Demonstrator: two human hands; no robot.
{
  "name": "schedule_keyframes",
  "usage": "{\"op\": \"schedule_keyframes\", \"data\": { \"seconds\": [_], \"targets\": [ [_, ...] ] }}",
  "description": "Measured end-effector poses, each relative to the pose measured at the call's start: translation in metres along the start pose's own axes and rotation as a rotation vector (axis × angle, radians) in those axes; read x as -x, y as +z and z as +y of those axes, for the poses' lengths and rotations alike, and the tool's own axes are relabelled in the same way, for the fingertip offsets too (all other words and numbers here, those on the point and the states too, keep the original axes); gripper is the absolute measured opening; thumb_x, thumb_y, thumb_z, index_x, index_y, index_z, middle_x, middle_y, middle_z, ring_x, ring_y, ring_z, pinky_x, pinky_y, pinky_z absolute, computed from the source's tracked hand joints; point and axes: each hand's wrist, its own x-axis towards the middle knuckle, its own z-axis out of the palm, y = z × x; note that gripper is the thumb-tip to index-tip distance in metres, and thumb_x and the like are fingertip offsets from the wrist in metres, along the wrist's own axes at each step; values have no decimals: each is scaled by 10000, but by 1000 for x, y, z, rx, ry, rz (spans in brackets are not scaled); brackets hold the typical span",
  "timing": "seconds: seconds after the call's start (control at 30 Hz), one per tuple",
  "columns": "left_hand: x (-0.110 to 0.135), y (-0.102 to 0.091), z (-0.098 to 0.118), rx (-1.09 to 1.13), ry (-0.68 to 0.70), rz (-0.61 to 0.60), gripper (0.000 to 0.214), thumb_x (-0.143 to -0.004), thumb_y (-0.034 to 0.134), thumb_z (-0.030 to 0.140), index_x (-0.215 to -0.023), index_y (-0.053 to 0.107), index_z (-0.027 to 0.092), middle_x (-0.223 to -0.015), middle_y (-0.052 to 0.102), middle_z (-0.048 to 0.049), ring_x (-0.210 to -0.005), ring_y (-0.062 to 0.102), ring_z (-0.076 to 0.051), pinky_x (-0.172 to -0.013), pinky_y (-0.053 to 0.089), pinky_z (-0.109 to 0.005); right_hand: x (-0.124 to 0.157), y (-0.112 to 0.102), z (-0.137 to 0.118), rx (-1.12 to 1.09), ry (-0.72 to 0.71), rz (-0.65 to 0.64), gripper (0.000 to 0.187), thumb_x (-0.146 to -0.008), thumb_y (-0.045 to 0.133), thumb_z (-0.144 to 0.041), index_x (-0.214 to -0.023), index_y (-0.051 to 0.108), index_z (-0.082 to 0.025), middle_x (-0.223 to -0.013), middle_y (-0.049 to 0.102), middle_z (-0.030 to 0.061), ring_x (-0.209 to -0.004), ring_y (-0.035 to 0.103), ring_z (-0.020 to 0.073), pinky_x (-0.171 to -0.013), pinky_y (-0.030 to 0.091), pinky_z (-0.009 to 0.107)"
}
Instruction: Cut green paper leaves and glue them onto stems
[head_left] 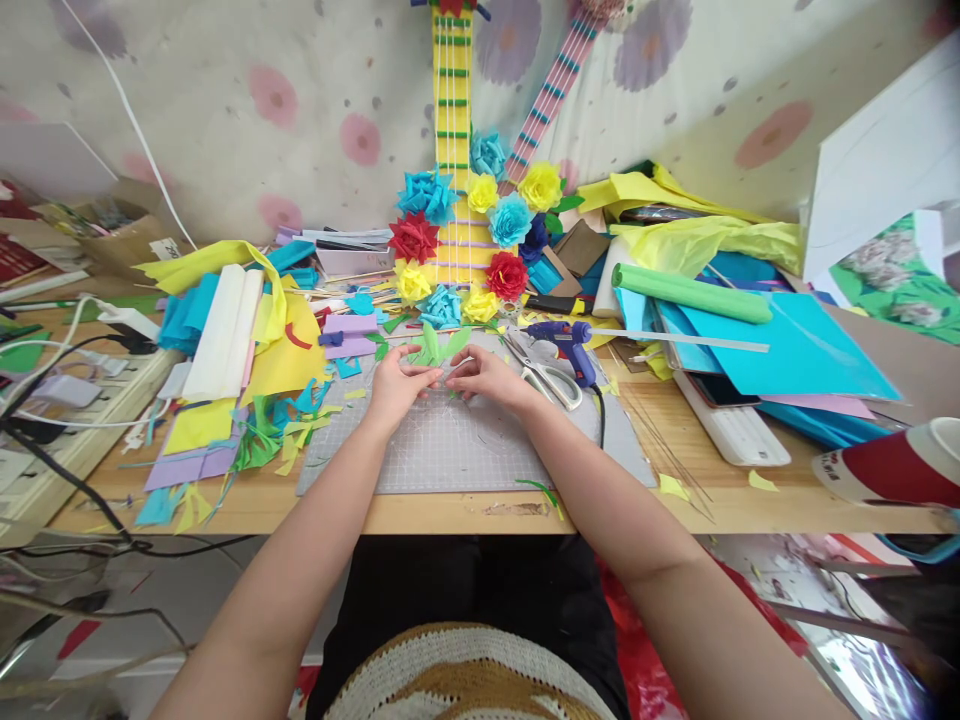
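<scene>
Light green paper leaves (432,346) rise between my two hands above the grey cutting mat (457,465). My left hand (403,385) pinches at their base with thumb and fingers pressed together. From the other side, my right hand (489,378) is closed at the same spot, its fingertips nearly meeting the left ones. The exact grip is partly hidden by the fingers. Just beyond stands a yellow guitar-shaped craft (452,120) covered with paper flowers. Scissors (551,382) and a purple glue gun (570,348) lie right of my right hand.
Crepe paper rolls (221,335) and scraps crowd the left, beside a power strip (90,405) with cables. Blue sheets (795,345) and a green roll (690,292) are piled at right, near a red-and-white cup (892,465). A pink guitar craft (555,85) leans behind.
</scene>
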Motion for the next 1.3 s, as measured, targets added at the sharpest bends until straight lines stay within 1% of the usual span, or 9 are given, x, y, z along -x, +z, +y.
{"op": "schedule_keyframes", "data": {
  "seconds": [0.17, 0.37, 0.57, 0.77, 0.97, 1.1, 1.2, 1.3],
  "targets": [
    [0, 0, -1, 0, -8, -7, 634, -596, 754, 221, -1160, 479, 131, -766, 693, -62, -600, 652, -153, -482, 468, -210, -4, 8, 5, -21, -49, 30, 402, -548, 728, -225, -786, 404, -206, -642, 631, -44, -529, 569, 90, -470, 463, 205],
    [0, 0, -2, -12, -6, -44, 754, -613, 747, 219, -1287, 422, 120, -814, 711, -79, -608, 657, -158, -482, 471, -215, -6, 6, 8, -40, -63, 52, 420, -537, 717, -251, -771, 369, -217, -596, 604, -71, -509, 557, 90, -483, 455, 217],
    [1, 0, -2, -10, -19, -68, 794, -631, 729, 197, -1335, 372, 116, -873, 711, -96, -611, 656, -146, -469, 456, -203, -7, 6, 8, -61, -82, 49, 450, -520, 724, -272, -768, 352, -221, -601, 610, -67, -512, 560, 98, -489, 443, 226],
    [2, 1, -1, 0, -11, -67, 726, -619, 740, 225, -1268, 424, 139, -879, 706, -88, -600, 651, -143, -451, 435, -194, -8, 6, 7, -61, -98, 56, 460, -518, 725, -284, -757, 336, -225, -586, 611, -65, -508, 558, 101, -494, 438, 228],
    [4, 4, 4, 17, -57, -34, 669, -610, 743, 196, -1207, 448, 125, -800, 698, -71, -569, 631, -126, -439, 408, -178, -8, 7, 8, -35, -99, 62, 462, -513, 713, -284, -764, 330, -225, -569, 610, -73, -453, 524, 89, -463, 421, 224],
    [4, 5, 5, 36, -72, -11, 657, -598, 750, 187, -1177, 448, 118, -758, 687, -59, -532, 607, -111, -434, 402, -179, -6, 7, 5, 11, -86, 56, 433, -539, 707, -258, -779, 349, -221, -602, 616, -57, -468, 532, 93, -472, 430, 227],
    [2, 3, 4, 63, -57, 26, 635, -590, 750, 192, -1144, 450, 121, -730, 673, -38, -502, 587, -97, -432, 408, -182, -2, -3, -1, 76, -90, 81, 374, -574, 693, -226, -789, 388, -213, -642, 613, -37, -524, 548, 104, -505, 448, 240],
    [-1, 0, 3, 78, -35, 66, 610, -577, 754, 204, -1102, 453, 134, -714, 662, -20, -476, 567, -87, -422, 404, -181, 1, -21, -9, 211, -128, 191, 242, -635, 643, -216, -776, 447, -201, -665, 591, -24, -590, 551, 112, -526, 437, 236]
  ]
}}
